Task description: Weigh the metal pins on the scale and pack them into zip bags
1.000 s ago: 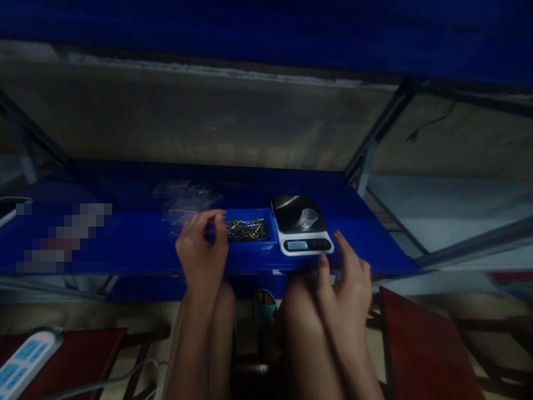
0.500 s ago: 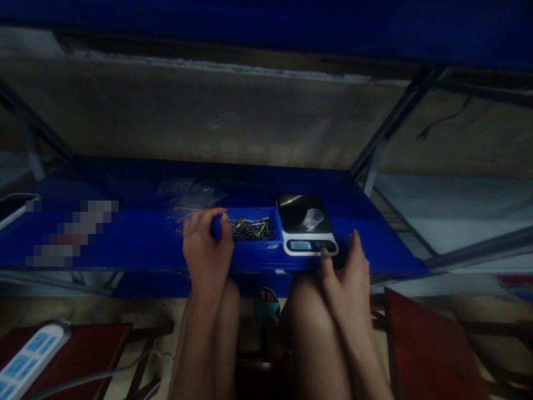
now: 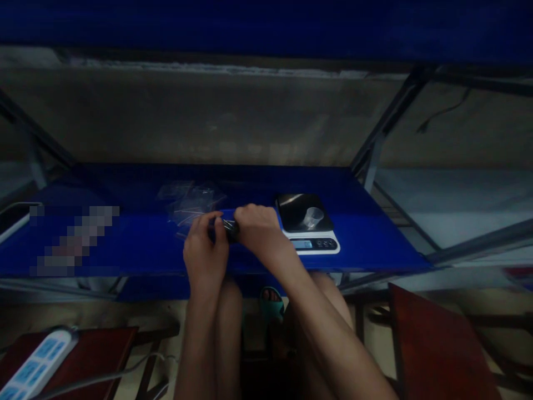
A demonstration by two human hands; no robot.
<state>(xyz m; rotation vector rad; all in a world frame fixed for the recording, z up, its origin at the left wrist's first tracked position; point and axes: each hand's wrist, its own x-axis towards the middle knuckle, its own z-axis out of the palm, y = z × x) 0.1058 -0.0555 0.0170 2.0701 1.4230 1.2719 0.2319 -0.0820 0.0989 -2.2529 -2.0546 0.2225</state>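
Observation:
My left hand (image 3: 205, 244) holds the left end of a small blue bin (image 3: 228, 212), thumb and fingers closed round its rim. Loose metal screws or pins (image 3: 229, 224) show inside the bin, between my two hands. Over the bin, my right hand (image 3: 260, 228) is curled with the knuckles up and covers most of it. Its fingertips are hidden, so whatever they hold cannot be made out. Just right of that hand stands a digital scale (image 3: 287, 208) with a black plate and a lit display. A small clear plastic cup (image 3: 313, 218) lies tipped on the plate.
Clear plastic bags (image 3: 191, 200) lie behind my left hand on the blue tabletop (image 3: 366, 239). A white-edged device (image 3: 19, 222) is at the far left. Below, a power strip (image 3: 39, 364) rests on a stool, and another wooden stool (image 3: 433, 344) stands at right.
My right hand has moved left from the front of the scale to over the blue bin, curling its fingers. My left hand stays at the bin's left end.

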